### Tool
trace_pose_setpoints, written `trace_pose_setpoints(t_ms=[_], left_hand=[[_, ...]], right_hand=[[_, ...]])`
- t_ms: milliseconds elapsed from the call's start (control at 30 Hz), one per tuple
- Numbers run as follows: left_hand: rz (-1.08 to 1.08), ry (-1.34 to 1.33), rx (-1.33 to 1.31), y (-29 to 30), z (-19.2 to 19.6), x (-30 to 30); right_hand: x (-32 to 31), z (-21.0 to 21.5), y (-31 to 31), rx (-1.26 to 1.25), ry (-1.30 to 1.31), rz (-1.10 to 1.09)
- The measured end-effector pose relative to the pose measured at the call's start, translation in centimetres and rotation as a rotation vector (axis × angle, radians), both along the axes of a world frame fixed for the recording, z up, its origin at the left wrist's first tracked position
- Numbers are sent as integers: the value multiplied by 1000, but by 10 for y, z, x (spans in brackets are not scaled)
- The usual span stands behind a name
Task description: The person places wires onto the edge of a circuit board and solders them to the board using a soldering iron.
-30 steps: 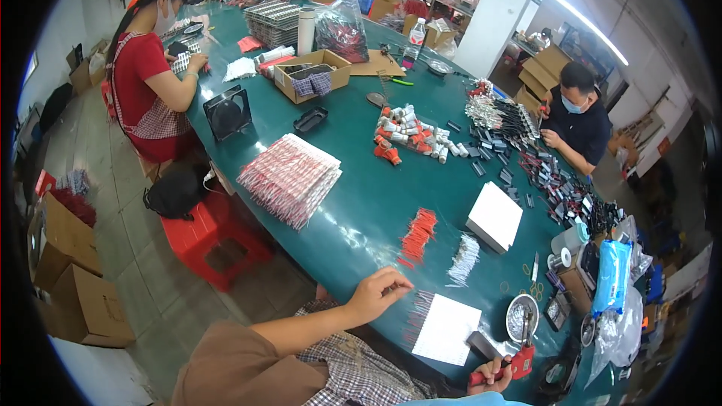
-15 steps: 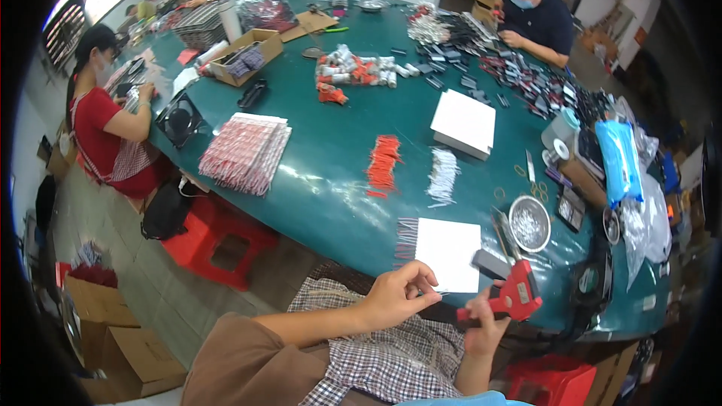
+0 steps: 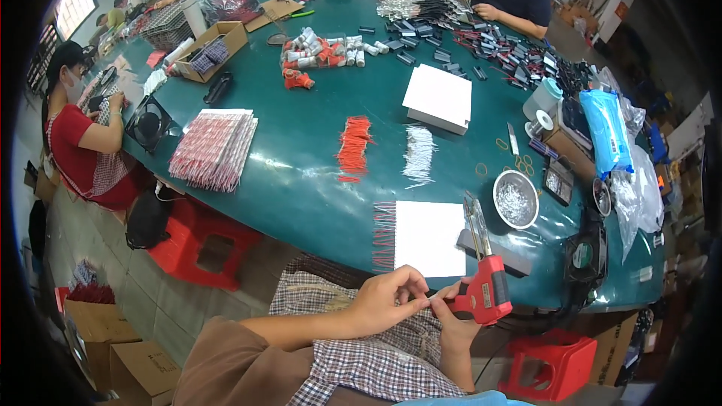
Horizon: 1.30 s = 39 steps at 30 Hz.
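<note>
My left hand (image 3: 391,299) is closed in a pinch on what looks like a thin white wire, mostly hidden by the fingertips. Against it, my right hand (image 3: 456,325) grips a red soldering gun (image 3: 484,295), its metal tip pointing away over the table; thumb and fingertips meet the left hand's. Just beyond the hands lies a white board (image 3: 430,234) with red and dark wires (image 3: 383,237) laid in a row along its left edge. A dark grey block (image 3: 511,259) rests at its right. Farther off are piles of short red wires (image 3: 353,146) and white wires (image 3: 418,154).
A metal bowl (image 3: 516,200) of shiny bits stands right of the board. Beyond are a white stack (image 3: 439,98), a blue packet (image 3: 606,131) and heaped dark parts (image 3: 519,56). A stack of wired sheets (image 3: 213,149) lies left. Co-workers sit around the green table (image 3: 301,203).
My right hand has moved left and up to meet my left hand, and the soldering gun now points more upright. The whole view has shifted slightly.
</note>
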<state>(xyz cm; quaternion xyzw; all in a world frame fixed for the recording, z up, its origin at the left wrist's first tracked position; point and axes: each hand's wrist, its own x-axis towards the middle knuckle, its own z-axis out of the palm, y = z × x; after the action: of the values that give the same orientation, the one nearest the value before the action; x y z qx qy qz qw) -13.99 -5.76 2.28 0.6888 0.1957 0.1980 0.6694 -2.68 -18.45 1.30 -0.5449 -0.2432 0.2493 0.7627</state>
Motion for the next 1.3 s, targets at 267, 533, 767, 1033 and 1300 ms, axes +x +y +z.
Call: trace_pose_setpoints(t_ms=[267, 533, 767, 1033, 1300], left_hand=[[-23, 40, 113, 9, -2, -4], [-71, 12, 217, 14, -1, -6], [-159, 38, 321, 20, 4, -7], [-176, -5, 310, 18, 7, -9], [-127, -69, 423, 16, 5, -9]], right_hand=[[-3, -6, -3, -90, -125, 68], [-6, -3, -2, -87, -60, 43], [-10, 15, 6, -117, -44, -39], [-10, 24, 6, -123, 1, -77], [-10, 15, 1, -140, -28, -78]])
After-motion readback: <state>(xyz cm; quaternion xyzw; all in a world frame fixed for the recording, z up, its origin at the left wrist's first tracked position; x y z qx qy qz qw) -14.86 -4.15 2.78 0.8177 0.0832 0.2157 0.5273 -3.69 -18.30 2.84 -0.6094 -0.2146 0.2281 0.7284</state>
